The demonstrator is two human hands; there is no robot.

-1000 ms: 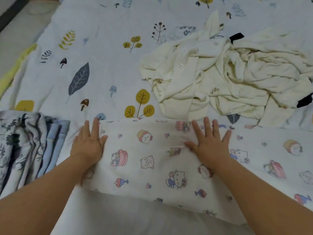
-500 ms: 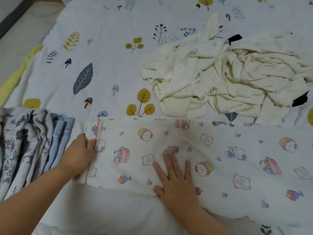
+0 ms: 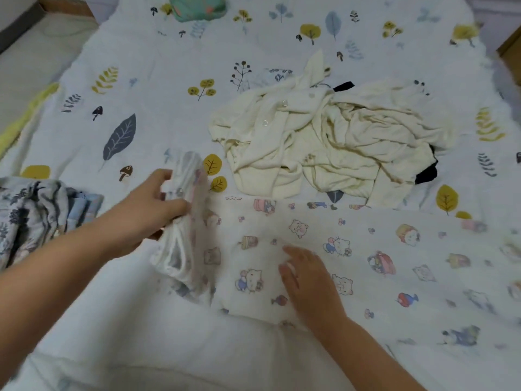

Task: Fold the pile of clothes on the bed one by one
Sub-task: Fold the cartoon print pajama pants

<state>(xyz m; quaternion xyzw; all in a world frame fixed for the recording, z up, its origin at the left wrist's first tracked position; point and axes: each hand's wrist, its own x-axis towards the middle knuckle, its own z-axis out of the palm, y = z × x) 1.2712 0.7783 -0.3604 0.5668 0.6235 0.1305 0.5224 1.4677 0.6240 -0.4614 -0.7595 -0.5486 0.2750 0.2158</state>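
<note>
A white cloth printed with cartoon animals (image 3: 380, 258) lies stretched across the near part of the bed. My left hand (image 3: 146, 210) grips its left end and lifts it up off the bed, so that end stands bunched and blurred. My right hand (image 3: 304, 280) lies flat on the cloth's middle, fingers straight, pressing it down. Behind the cloth sits a crumpled pile of cream clothes (image 3: 324, 139) with a black piece showing at its edges.
A stack of folded blue and grey patterned clothes (image 3: 36, 215) lies at the left edge. A teal cushion (image 3: 197, 7) sits at the far end of the leaf-printed bedspread (image 3: 141, 80). Floor shows beyond the bed's left side.
My left hand has taken hold of the cloth's left end and raised it toward the right. My right hand has slid slightly right along the cloth and stays flat.
</note>
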